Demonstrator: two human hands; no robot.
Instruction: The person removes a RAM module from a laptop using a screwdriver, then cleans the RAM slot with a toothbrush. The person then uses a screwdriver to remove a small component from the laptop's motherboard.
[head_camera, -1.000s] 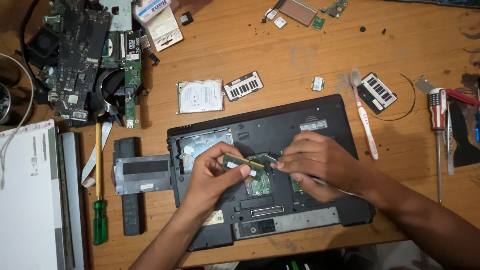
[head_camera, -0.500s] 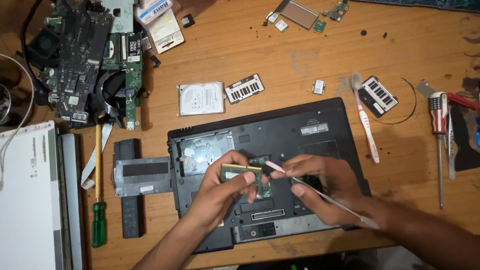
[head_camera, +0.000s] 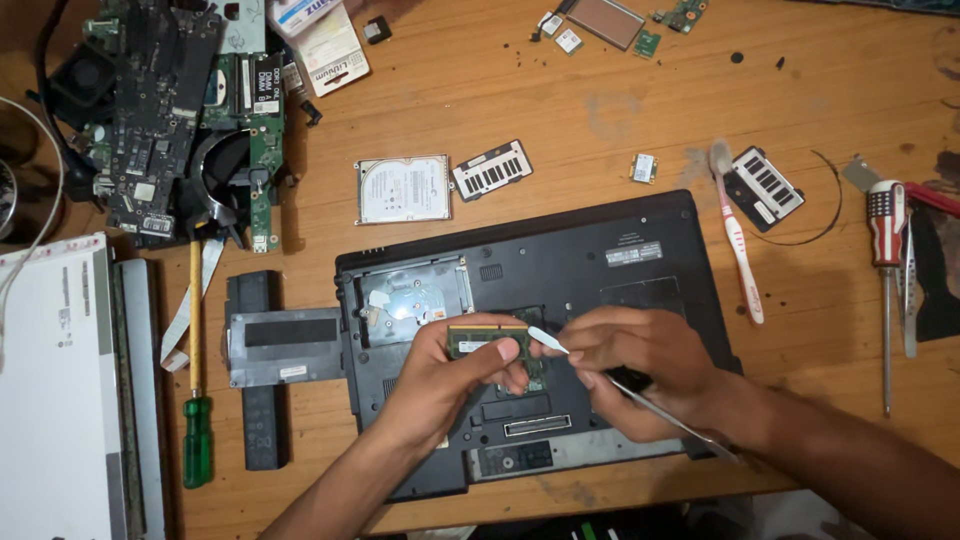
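Above the laptop (head_camera: 560, 300), the left hand (head_camera: 455, 375) pinches a light, fragile memory stick (head_camera: 487, 340) by its edges while the right hand (head_camera: 640, 365) grips a thin pry tool (head_camera: 600, 372).

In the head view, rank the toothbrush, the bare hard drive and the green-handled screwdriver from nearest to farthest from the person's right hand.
1. Toothbrush: up and to the right of the right hand, beside the laptop's edge.
2. Hard drive: on the table above the laptop, up and to the left.
3. Green-handled screwdriver: far left, past the left hand.
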